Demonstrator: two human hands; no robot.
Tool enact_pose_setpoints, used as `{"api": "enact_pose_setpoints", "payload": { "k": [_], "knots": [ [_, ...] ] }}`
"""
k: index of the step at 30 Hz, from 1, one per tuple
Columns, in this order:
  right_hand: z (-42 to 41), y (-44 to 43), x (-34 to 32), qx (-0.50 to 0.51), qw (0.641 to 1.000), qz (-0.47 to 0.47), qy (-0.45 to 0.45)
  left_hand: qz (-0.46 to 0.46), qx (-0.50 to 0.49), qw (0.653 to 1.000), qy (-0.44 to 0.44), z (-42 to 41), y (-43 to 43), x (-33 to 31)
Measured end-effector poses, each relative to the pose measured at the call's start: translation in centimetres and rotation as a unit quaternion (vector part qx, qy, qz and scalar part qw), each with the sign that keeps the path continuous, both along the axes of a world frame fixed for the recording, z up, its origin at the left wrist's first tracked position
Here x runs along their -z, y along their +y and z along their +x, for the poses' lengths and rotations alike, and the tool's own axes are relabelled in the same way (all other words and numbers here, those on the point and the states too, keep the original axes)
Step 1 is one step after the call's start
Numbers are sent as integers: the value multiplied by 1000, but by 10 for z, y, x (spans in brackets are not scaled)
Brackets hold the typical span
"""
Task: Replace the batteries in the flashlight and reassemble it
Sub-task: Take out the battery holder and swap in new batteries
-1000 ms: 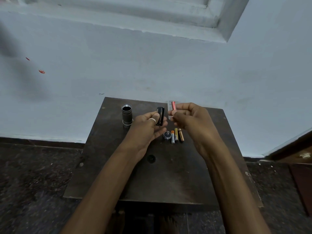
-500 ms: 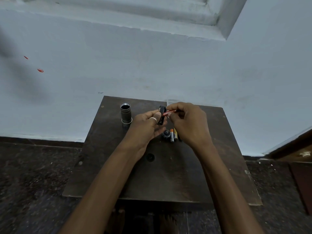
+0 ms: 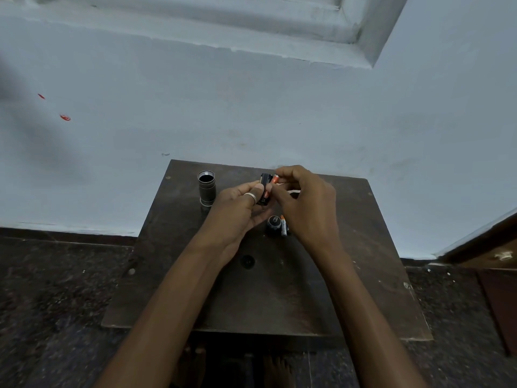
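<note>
My left hand point(image 3: 240, 208) grips a black battery holder point(image 3: 264, 191) above the small dark table point(image 3: 279, 289). My right hand point(image 3: 305, 205) pinches an orange battery point(image 3: 275, 179) and presses it against the holder's side. The flashlight body point(image 3: 206, 190), a dark open tube, stands upright on the table to the left of my hands. Below my right hand lie the round black tail cap point(image 3: 274, 222) and loose batteries point(image 3: 284, 225), partly hidden by my palm.
The table stands against a pale blue wall point(image 3: 251, 107). Dark speckled floor point(image 3: 56, 289) surrounds it. A wooden door frame point(image 3: 481, 242) shows at the right. A small dark hole point(image 3: 247, 261) marks the tabletop between my forearms.
My right hand has brought the orange battery from upright beside the holder down and left, onto the holder in my left hand. The loose batteries are now mostly covered by my right hand.
</note>
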State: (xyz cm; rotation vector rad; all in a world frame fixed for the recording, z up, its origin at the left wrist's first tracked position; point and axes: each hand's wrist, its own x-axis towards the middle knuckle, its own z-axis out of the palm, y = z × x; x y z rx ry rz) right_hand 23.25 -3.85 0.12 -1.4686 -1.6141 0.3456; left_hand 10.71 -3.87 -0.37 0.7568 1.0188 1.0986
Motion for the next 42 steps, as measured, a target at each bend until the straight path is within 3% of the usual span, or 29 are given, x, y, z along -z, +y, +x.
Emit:
{"api": "enact_pose_setpoints", "payload": {
  "k": [10, 19, 25, 33, 42],
  "knots": [
    [2, -3, -2, -108, 987, -62, -97, 11, 1, 1000, -7, -6, 2, -1],
    [1, 1, 6, -103, 986, 6, -131, 48, -9, 998, 31, -1, 1, 1],
    [1, -3, 4, -96, 993, 15, -69, 57, -9, 997, 42, -1, 2, 5],
    [2, -1, 4, -118, 988, 37, -93, 62, -1, 996, 58, -1, 2, 7],
    [2, -3, 0, -109, 993, -41, -14, 47, 27, 998, 39, -2, 5, 4]
  ]
}}
